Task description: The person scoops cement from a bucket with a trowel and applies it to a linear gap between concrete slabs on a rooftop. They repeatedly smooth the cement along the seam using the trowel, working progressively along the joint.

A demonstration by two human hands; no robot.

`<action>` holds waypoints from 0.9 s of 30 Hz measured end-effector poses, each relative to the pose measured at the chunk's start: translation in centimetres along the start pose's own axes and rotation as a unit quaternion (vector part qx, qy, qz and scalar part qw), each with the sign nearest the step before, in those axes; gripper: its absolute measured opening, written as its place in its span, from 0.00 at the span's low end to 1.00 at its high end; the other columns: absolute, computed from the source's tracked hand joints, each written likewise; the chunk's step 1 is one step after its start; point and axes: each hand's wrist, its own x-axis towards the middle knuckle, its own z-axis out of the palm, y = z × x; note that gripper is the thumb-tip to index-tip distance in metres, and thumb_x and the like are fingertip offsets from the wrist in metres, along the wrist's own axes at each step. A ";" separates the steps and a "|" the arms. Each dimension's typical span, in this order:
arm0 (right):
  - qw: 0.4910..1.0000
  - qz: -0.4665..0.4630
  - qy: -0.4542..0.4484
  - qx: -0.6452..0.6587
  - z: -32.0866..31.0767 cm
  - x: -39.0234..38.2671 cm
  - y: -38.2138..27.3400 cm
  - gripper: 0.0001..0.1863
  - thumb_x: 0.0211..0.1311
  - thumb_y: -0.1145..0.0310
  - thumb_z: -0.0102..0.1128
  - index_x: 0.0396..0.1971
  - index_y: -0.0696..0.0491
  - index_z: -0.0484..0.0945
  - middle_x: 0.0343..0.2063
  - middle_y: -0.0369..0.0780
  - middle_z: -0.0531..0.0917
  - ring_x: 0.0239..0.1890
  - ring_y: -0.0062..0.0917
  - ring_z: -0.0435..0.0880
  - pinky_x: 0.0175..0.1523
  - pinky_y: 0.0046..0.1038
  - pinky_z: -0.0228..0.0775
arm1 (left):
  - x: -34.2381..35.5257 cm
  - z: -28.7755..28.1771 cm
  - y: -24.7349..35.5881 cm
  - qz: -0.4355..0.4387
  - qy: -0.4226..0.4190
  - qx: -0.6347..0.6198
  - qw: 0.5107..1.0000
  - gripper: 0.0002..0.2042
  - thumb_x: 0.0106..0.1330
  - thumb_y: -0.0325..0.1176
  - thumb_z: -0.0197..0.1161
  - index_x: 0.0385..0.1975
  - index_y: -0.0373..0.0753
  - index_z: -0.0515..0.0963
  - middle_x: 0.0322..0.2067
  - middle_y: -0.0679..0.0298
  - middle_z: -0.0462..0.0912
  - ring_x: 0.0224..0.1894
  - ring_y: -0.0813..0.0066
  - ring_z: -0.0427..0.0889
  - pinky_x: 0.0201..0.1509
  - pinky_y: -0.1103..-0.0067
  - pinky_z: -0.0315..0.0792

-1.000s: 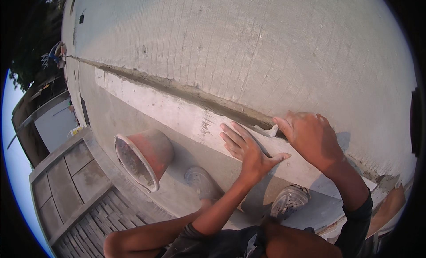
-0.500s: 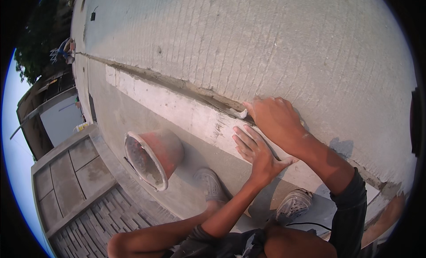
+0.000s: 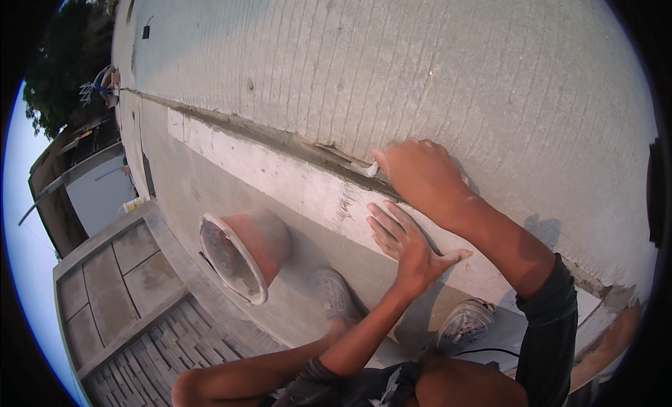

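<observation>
My right hand [image 3: 425,172] is closed round the handle of what looks like a trowel, most of it hidden by my fingers. Its bent, whitish, cement-caked neck [image 3: 365,170] shows in front of the thumb, over a long narrow groove [image 3: 280,143] in the concrete. Alongside the groove lies a long pale board or strip [image 3: 280,170], scratched near the middle. My left hand [image 3: 413,249] rests on this strip with fingers spread and thumb out, holding nothing.
A reddish bucket [image 3: 262,235], grey inside, lies tipped or leaning to the left of my feet. Ridged concrete [image 3: 448,71] spreads beyond the groove. My shoes [image 3: 465,323] are close to the strip. Far left, a person [image 3: 105,85] crouches by the groove's end.
My right hand has shifted a little left and away from me along the groove, with the trowel. The left hand stays nearly in place.
</observation>
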 end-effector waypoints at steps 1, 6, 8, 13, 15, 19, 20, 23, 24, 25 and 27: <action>1.000 0.003 0.006 0.007 0.3 0.0 -0.4 0.08 0.68 0.70 0.58 0.37 0.56 0.86 0.33 0.49 0.88 0.40 0.44 0.91 0.46 0.43 0.83 | -0.1 0.2 -0.1 0.000 -0.003 0.007 1.000 0.86 0.39 0.68 0.84 0.74 0.18 0.20 0.72 0.19 0.13 0.75 0.16 0.13 0.74 0.33 0.20; 0.998 -0.036 0.051 0.009 3.1 -0.1 -0.3 0.21 0.80 0.58 0.53 0.36 0.60 0.84 0.25 0.52 0.86 0.36 0.45 0.92 0.44 0.40 0.83 | 0.5 3.2 -3.3 0.001 -0.158 -0.122 0.980 0.79 0.41 0.62 0.86 0.78 0.23 0.31 0.72 0.18 0.14 0.75 0.15 0.15 0.74 0.32 0.26; 0.998 -0.041 0.048 -0.017 2.6 -0.9 -1.0 0.20 0.80 0.58 0.54 0.37 0.59 0.84 0.23 0.50 0.86 0.35 0.43 0.92 0.42 0.39 0.83 | 0.8 3.7 -4.4 0.010 -0.208 -0.249 0.946 0.76 0.42 0.60 0.86 0.79 0.25 0.36 0.72 0.17 0.15 0.75 0.14 0.17 0.74 0.31 0.28; 0.999 -0.051 0.007 0.008 -0.9 -2.6 -2.3 0.09 0.67 0.65 0.64 0.39 0.56 0.84 0.31 0.44 0.88 0.36 0.39 0.92 0.40 0.37 0.83 | 1.2 4.3 -5.7 0.043 -0.233 -0.306 0.922 0.75 0.42 0.59 0.86 0.79 0.26 0.37 0.72 0.16 0.16 0.75 0.12 0.19 0.73 0.29 0.30; 0.999 -0.036 -0.006 0.007 -1.0 -2.4 -2.4 0.09 0.68 0.65 0.63 0.39 0.55 0.85 0.31 0.45 0.88 0.36 0.39 0.92 0.39 0.37 0.82 | 0.7 3.8 -4.7 0.029 -0.174 -0.213 0.961 0.77 0.42 0.61 0.86 0.78 0.24 0.33 0.72 0.17 0.16 0.75 0.12 0.18 0.73 0.29 0.29; 1.000 -0.017 0.011 -0.017 0.4 0.1 -0.8 0.08 0.68 0.67 0.62 0.36 0.54 0.86 0.30 0.45 0.89 0.37 0.40 0.92 0.41 0.38 0.82 | 0.1 0.4 0.2 -0.010 -0.008 0.030 0.999 0.83 0.40 0.66 0.85 0.76 0.20 0.23 0.72 0.17 0.15 0.75 0.13 0.17 0.73 0.30 0.27; 1.000 -0.016 0.020 -0.015 0.9 0.7 -0.7 0.08 0.68 0.68 0.61 0.35 0.54 0.87 0.30 0.45 0.89 0.37 0.40 0.92 0.41 0.38 0.82 | 0.1 0.1 0.2 -0.010 -0.007 0.026 1.000 0.84 0.40 0.67 0.84 0.75 0.20 0.22 0.72 0.17 0.15 0.75 0.13 0.17 0.73 0.30 0.26; 0.991 -0.074 0.107 -0.016 2.4 2.4 -0.9 0.22 0.79 0.55 0.55 0.32 0.57 0.86 0.23 0.48 0.86 0.31 0.41 0.91 0.38 0.38 0.82 | -0.1 -0.1 0.4 -0.010 -0.008 0.015 1.000 0.85 0.40 0.69 0.84 0.74 0.19 0.20 0.71 0.17 0.13 0.75 0.14 0.16 0.73 0.30 0.25; 0.990 -0.086 0.107 -0.028 2.7 3.2 -0.9 0.22 0.79 0.55 0.55 0.31 0.57 0.86 0.23 0.47 0.87 0.32 0.40 0.91 0.38 0.38 0.82 | 0.0 -0.3 0.4 -0.007 -0.008 0.012 1.000 0.85 0.40 0.69 0.84 0.74 0.20 0.20 0.71 0.17 0.12 0.75 0.14 0.15 0.73 0.31 0.25; 0.989 -0.095 0.105 -0.041 2.7 4.0 -1.0 0.22 0.79 0.55 0.56 0.30 0.56 0.86 0.24 0.47 0.87 0.32 0.40 0.91 0.39 0.38 0.82 | 0.0 -0.3 0.4 -0.004 -0.011 0.008 1.000 0.85 0.40 0.69 0.84 0.74 0.20 0.20 0.71 0.18 0.12 0.75 0.14 0.15 0.73 0.31 0.25; 0.988 -0.102 0.099 -0.060 2.5 4.4 -0.9 0.22 0.78 0.55 0.56 0.29 0.55 0.86 0.25 0.47 0.87 0.33 0.40 0.91 0.40 0.37 0.82 | 0.0 -0.1 0.7 0.002 -0.014 0.007 1.000 0.85 0.40 0.69 0.84 0.74 0.20 0.20 0.71 0.18 0.12 0.75 0.14 0.15 0.73 0.31 0.25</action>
